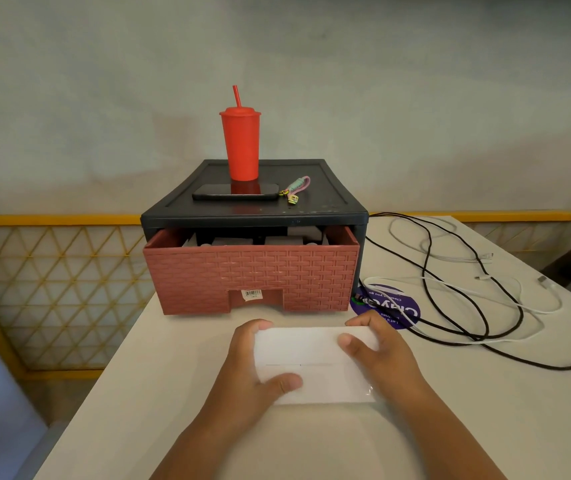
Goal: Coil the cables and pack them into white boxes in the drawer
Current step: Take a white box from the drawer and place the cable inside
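The white box [311,362] is between my two hands, lying flat and lengthwise across in front of me, low over the table [131,393]; I cannot tell whether its underside rests on the surface. My left hand [252,365] grasps its left end, thumb pressed on the lid near the near edge, fingers curled over the far edge. My right hand [381,355] grasps the right end the same way, thumb flat on top, fingers wrapped round the far corner. The lid is on.

Just beyond my fingers stands the pink drawer [252,271], pulled partly out of its dark cabinet [329,209], with a barcode label [252,294] in the handle notch. Over its rim pale box tops [235,241] show in shadow; I cannot count them.

To the right of my right hand the cables lie loose and uncoiled on the table: a black cable [484,306] in wide loops and a white cable [519,303] tangled through it. A purple sticker [394,311] sits beneath them, just past my right fingers.

On the cabinet top, further off, a phone [235,192] lies flat, a red cup [241,143] with lid and straw stands upright behind it, and a pastel strap [296,188] lies beside the phone's right end.

Left of my grip, beyond the table edge, runs a yellow lattice railing [52,271].
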The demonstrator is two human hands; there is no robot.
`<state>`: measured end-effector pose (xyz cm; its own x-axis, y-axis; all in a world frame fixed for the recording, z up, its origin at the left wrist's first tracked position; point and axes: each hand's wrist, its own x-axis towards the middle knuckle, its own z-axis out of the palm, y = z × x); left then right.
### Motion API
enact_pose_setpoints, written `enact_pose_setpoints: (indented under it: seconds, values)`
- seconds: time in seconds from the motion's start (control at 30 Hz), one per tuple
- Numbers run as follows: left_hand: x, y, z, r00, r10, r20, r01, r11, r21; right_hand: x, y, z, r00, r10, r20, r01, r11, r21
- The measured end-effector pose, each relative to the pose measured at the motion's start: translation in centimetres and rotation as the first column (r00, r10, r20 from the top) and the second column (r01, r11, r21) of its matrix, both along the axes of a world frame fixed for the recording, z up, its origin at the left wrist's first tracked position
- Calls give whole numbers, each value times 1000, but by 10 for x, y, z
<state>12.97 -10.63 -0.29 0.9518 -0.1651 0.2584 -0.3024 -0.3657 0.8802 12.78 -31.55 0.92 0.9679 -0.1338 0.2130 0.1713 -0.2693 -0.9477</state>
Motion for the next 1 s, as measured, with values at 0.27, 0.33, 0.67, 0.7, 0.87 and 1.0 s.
enact_pose_setpoints:
  seconds: [0.27,0.33,0.67,0.7,0.87,1.0]
  values:
    - [-10,-28,1,995,-83,47,69,966,248,-29,-27,-2,993,-78,94,104,942,-319]
    - [-11,-35,4,996,-88,28,78,964,252,-40,-37,2,999,-39,-9,30,878,-477]
    - [-20,-80,14,951,-217,-219,269,931,247,-86,-86,23,959,-80,-272,-126,741,-660]
    - [-22,-83,10,953,-202,-227,244,953,179,-90,-88,23,954,-95,-285,-122,744,-657]
    - [-31,-84,1,973,-99,-208,126,984,122,-105,-91,23,927,-242,-288,-34,708,-706]
    - [-40,-78,-1,984,-111,-140,142,960,239,-113,-90,26,904,-305,-299,-10,685,-729]
